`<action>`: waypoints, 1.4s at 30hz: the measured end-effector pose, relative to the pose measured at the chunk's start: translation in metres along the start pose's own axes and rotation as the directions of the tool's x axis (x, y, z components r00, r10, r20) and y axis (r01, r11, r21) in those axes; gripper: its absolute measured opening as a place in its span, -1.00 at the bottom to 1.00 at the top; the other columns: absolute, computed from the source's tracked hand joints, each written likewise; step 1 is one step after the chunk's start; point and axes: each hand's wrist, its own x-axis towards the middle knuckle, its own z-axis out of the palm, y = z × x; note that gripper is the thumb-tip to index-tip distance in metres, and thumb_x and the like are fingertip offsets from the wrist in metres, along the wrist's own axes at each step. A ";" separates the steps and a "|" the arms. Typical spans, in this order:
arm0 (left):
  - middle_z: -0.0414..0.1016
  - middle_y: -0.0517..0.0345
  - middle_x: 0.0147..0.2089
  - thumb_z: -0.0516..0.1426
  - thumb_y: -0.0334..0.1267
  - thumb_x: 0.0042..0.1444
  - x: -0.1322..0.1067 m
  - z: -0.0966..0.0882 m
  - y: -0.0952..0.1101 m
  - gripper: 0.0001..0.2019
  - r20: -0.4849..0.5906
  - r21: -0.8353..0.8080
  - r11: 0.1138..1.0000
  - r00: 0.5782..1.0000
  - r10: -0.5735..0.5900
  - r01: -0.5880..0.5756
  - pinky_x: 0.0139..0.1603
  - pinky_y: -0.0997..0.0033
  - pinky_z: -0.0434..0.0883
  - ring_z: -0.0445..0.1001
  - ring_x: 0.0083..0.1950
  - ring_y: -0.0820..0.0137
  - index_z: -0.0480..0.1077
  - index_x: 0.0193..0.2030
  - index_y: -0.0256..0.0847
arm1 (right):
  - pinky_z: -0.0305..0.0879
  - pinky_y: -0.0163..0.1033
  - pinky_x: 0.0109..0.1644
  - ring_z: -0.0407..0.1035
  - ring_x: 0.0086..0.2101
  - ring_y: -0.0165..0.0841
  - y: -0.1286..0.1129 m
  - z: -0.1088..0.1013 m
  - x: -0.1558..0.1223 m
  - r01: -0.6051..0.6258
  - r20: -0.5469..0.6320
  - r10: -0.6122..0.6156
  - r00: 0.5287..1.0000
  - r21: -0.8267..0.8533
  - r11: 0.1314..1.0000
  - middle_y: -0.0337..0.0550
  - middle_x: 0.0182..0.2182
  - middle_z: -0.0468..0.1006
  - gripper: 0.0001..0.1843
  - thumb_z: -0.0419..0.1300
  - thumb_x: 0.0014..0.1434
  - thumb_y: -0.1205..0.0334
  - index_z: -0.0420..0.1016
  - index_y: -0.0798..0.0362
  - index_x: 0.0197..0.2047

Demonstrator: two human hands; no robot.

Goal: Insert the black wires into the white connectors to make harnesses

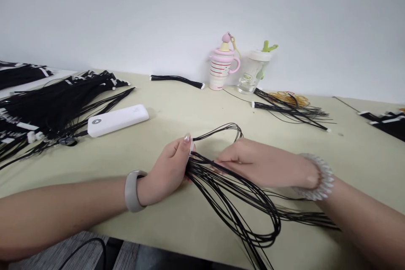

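- Pinching the black wire bundle point(228, 190), my left hand point(167, 171) is holding it just right of the power bank point(117, 120).
- My right hand point(268, 164) is gripping the same wires.

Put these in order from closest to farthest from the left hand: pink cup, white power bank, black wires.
1. Black wires: pinched in the left hand itself.
2. White power bank: on the table, to its left.
3. Pink cup: far back by the wall.

Black wire bundle point(228, 185) on a pale olive worktop point(177, 109), white connector tips showing. White power bank point(117, 120) over there, pink-and-white striped cup point(221, 67), clear bottle point(255, 71) with green topper, grey wristband point(133, 191).
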 end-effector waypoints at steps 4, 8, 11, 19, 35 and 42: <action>0.02 0.30 -0.65 -0.16 0.08 0.15 -0.003 0.000 0.003 -0.57 -0.009 0.109 0.991 0.997 0.081 -0.079 -0.66 0.59 0.07 0.03 -0.64 0.59 0.11 -0.53 -0.24 | -0.09 -0.42 -0.58 -0.06 -0.59 -0.58 0.002 0.020 0.015 -0.013 -0.056 0.033 0.998 0.323 0.946 -0.33 -0.62 0.05 -0.61 -0.08 0.18 0.05 0.05 0.11 -0.57; 0.02 0.30 -0.66 -0.17 0.07 0.15 -0.004 -0.002 0.002 -0.57 -0.002 0.152 0.984 0.996 0.094 -0.093 -0.65 0.58 0.07 0.03 -0.63 0.59 0.09 -0.53 -0.23 | -0.08 -0.43 -0.57 -0.05 -0.57 -0.57 0.000 0.031 0.018 -0.020 -0.083 0.062 0.995 0.434 0.901 -0.32 -0.61 0.09 -0.61 -0.02 0.15 0.01 0.12 0.12 -0.55; 0.03 0.29 -0.65 -0.18 0.07 0.15 -0.005 -0.002 0.001 -0.58 -0.007 0.150 0.983 0.995 0.103 -0.101 -0.65 0.58 0.08 0.04 -0.63 0.58 0.10 -0.53 -0.23 | -0.06 -0.43 -0.56 -0.04 -0.57 -0.57 -0.001 0.031 0.017 -0.029 -0.063 0.070 0.996 0.498 0.867 -0.32 -0.60 0.08 -0.63 -0.01 0.14 0.02 0.11 0.12 -0.55; 0.06 0.26 -0.59 -0.20 -0.03 0.19 -0.008 -0.003 0.002 -0.61 0.029 0.234 0.945 0.973 0.229 -0.230 -0.54 0.57 0.11 0.05 -0.55 0.56 0.14 -0.52 -0.24 | -0.08 -0.41 -0.57 -0.08 -0.58 -0.57 -0.002 0.035 0.019 -0.064 -0.078 0.119 0.990 0.506 0.860 -0.32 -0.61 0.05 -0.65 -0.03 0.13 0.11 0.06 0.11 -0.59; 0.05 0.28 -0.57 -0.17 0.00 0.19 -0.007 -0.001 0.003 -0.60 0.029 0.171 0.968 0.983 0.182 -0.184 -0.54 0.58 0.09 0.04 -0.53 0.59 0.12 -0.51 -0.26 | -0.05 -0.41 -0.49 -0.05 -0.56 -0.58 -0.002 0.029 0.016 0.080 -0.276 -0.061 0.959 0.059 0.995 -0.35 -0.64 0.09 -0.70 0.01 0.13 0.27 0.13 0.14 -0.61; 0.03 0.30 -0.62 -0.14 0.03 0.17 -0.012 0.004 0.005 -0.60 0.066 0.077 0.994 0.995 0.069 -0.074 -0.55 0.59 0.12 0.05 -0.57 0.59 0.11 -0.50 -0.25 | -0.01 -0.39 -0.50 0.04 -0.56 -0.57 0.003 0.014 -0.012 -0.048 -0.241 0.046 0.969 -0.002 0.999 -0.31 -0.62 0.17 -0.69 0.02 0.12 0.27 0.21 0.14 -0.64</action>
